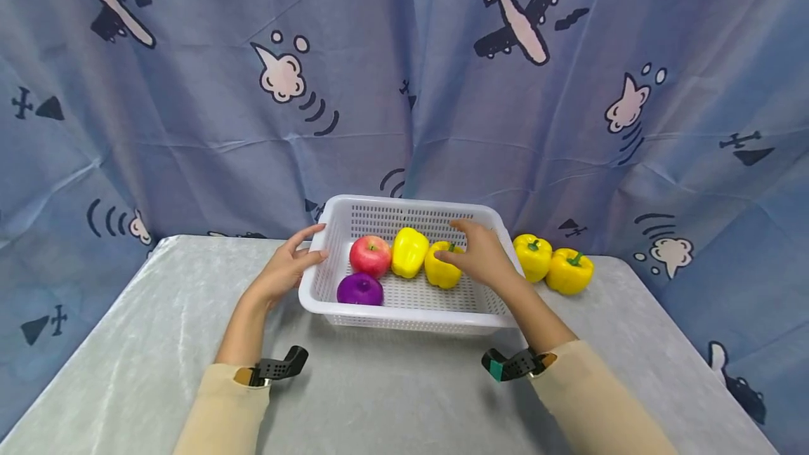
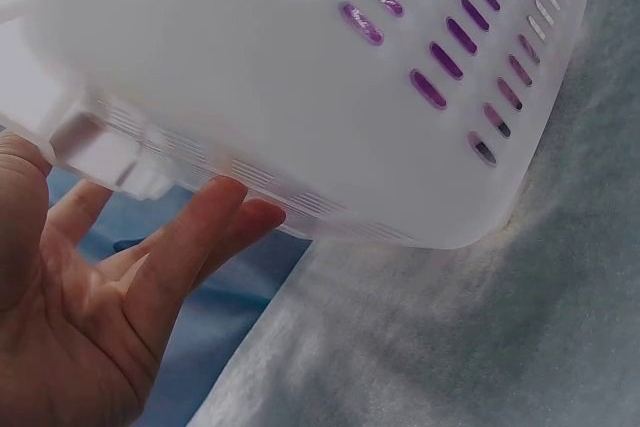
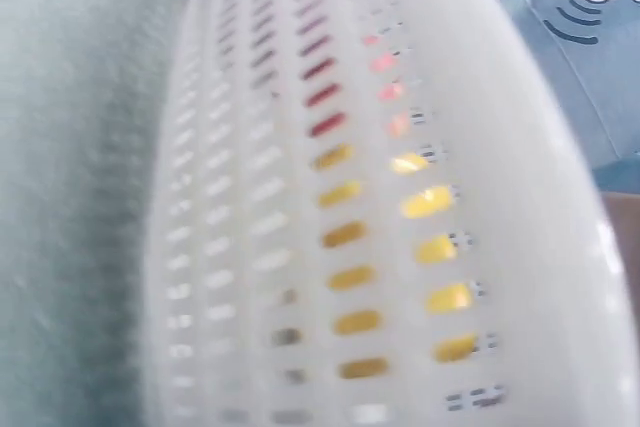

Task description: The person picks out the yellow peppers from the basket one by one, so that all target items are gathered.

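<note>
My left hand (image 1: 286, 269) holds the left end of a white perforated plastic basket (image 1: 404, 315), its thumb at the rim. In the left wrist view, that hand's fingers (image 2: 190, 237) touch the outer wall. Over the basket's right side, my right hand (image 1: 483, 253) reaches in with thumb and fingers spread apart. The thumb overlaps a yellow bell pepper (image 1: 442, 274) there. Left of it lie another yellow pepper (image 1: 409, 253), a red apple (image 1: 370, 256) and a round purple vegetable (image 1: 359, 289). The right wrist view shows mostly the basket's slotted wall (image 3: 520, 247), with the right hand's fingers hidden.
Two more yellow bell peppers, one pepper (image 1: 533, 257) beside the basket and another pepper (image 1: 570, 272) farther right, sit on the grey-white tabletop (image 1: 379, 392). A blue curtain (image 1: 392, 90) printed with planes hangs behind the table's far edge.
</note>
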`<state>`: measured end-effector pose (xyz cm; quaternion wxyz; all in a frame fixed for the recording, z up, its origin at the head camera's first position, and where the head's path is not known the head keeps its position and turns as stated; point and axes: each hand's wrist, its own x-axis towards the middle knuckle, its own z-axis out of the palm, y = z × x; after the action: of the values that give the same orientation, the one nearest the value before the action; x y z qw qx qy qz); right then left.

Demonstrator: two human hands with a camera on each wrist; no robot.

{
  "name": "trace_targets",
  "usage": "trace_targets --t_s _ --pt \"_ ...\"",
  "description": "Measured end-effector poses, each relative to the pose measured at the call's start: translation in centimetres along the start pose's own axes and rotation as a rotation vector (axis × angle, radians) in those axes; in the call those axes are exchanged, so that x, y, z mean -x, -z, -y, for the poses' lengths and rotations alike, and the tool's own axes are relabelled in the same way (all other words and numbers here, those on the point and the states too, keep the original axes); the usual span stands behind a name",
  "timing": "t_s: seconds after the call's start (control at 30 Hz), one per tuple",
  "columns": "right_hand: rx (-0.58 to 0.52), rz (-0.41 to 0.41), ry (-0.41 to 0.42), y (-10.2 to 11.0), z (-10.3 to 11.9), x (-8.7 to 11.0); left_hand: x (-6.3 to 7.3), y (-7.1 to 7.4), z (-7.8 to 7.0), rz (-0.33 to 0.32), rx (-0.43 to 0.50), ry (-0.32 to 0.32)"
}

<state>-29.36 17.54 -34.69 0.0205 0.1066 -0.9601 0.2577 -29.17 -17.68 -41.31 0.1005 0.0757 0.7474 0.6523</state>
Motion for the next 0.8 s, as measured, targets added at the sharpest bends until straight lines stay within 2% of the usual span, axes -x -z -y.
trace_targets --t_s 0.2,0.37,0.8 --pt "-0.040 -0.018 -0.054 -1.5 -1.0 0.1 0.0 0.0 0.0 -0.005 -0.002 0.004" --pt "-0.067 -0.024 -0.092 -2.0 -1.6 0.0 0.0 0.2 -0.1 -0.008 -0.008 0.001" --pt "-0.066 -0.030 -0.093 -2.4 -1.3 -0.1 0.0 0.1 -0.1 -0.003 -0.011 0.006"
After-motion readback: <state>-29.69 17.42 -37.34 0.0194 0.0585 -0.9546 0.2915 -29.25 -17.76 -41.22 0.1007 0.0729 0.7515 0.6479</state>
